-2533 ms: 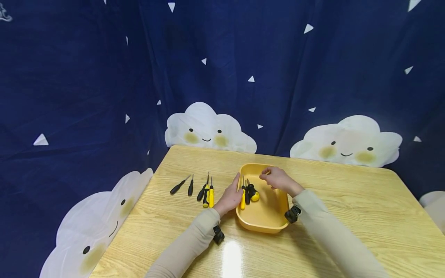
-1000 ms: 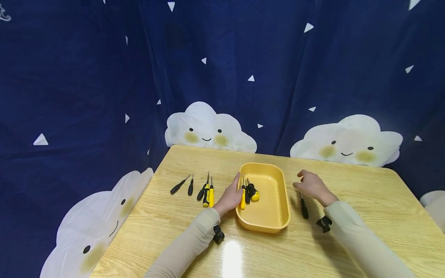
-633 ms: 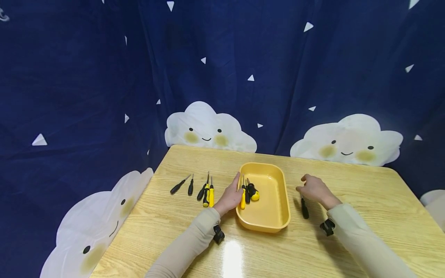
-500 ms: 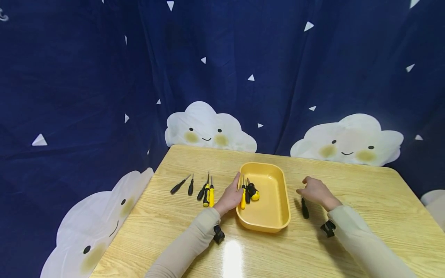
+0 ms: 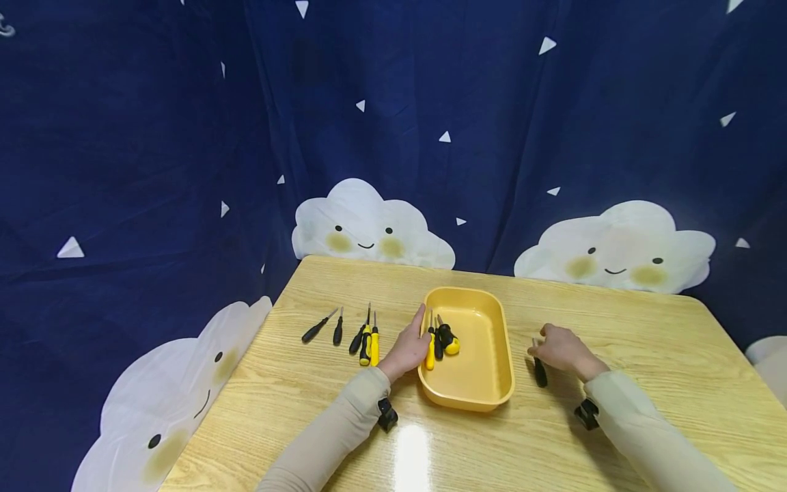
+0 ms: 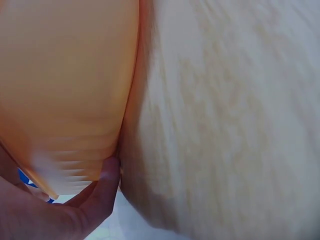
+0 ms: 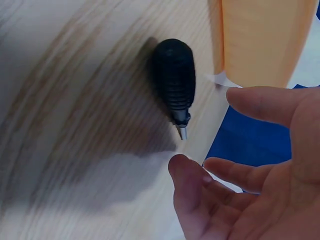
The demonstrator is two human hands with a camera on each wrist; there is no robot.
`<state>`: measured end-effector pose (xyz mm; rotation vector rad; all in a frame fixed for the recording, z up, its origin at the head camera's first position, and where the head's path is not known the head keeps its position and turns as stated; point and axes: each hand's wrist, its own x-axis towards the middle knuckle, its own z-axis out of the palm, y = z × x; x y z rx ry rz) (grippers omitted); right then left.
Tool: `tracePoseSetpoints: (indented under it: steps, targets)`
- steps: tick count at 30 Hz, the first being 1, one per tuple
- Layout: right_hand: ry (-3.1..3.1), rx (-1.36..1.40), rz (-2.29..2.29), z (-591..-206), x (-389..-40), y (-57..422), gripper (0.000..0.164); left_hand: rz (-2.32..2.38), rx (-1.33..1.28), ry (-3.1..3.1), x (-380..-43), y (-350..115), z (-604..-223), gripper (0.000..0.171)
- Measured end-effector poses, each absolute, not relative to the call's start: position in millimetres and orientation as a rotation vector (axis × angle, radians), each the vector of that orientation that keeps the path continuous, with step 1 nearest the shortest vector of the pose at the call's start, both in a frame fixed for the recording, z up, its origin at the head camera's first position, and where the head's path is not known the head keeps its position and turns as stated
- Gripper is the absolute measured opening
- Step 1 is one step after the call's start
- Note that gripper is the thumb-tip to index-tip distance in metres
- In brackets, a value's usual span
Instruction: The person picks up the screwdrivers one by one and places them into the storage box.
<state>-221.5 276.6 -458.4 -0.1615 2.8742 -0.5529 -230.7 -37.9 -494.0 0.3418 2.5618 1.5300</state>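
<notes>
In the head view my left hand (image 5: 408,349) grips the left wall of a yellow plastic bin (image 5: 473,403). The left wrist view has its fingertips (image 6: 111,172) against the bin's outer side. A yellow screwdriver (image 5: 430,358), a black screwdriver (image 5: 438,347) and a stubby black-and-yellow screwdriver (image 5: 450,340) lie inside the bin by that wall. Right of the bin, my right hand (image 5: 562,352) hovers at the shaft end of another black screwdriver (image 7: 175,75) on the table. The right wrist view shows thumb and fingers spread, apart from the tool.
Left of the bin, several more screwdrivers lie on the wooden table (image 5: 277,396): two black ones, including a slanted screwdriver (image 5: 315,331), and a cluster with a yellow screwdriver (image 5: 375,345). A dark blue curtain (image 5: 393,102) with clouds hangs behind the table.
My right hand has moved from over the bin's inside to the right, then lower toward the black screwdriver on the table. My left hand and the bin have stayed in place.
</notes>
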Motion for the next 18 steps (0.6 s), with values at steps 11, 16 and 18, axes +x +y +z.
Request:
tracePoseSetpoints:
  steps: [11,16,18]
  targets:
    - [2.827,-0.143,-0.592,-467.1,-216.0,276.2,0.025,1.534,0.32,2.545,-230.2,-37.5,-491.8,0.06]
    - [2.834,-0.138,-0.571,-471.4,-216.1,276.2,0.024,1.545,0.319,2.527,-229.1,-37.4,-490.7,0.06]
    - [2.841,-0.144,-0.571,-472.6,-216.4,276.2,0.026,1.542,0.318,2.529,-229.4,-37.6,-490.6,0.06]
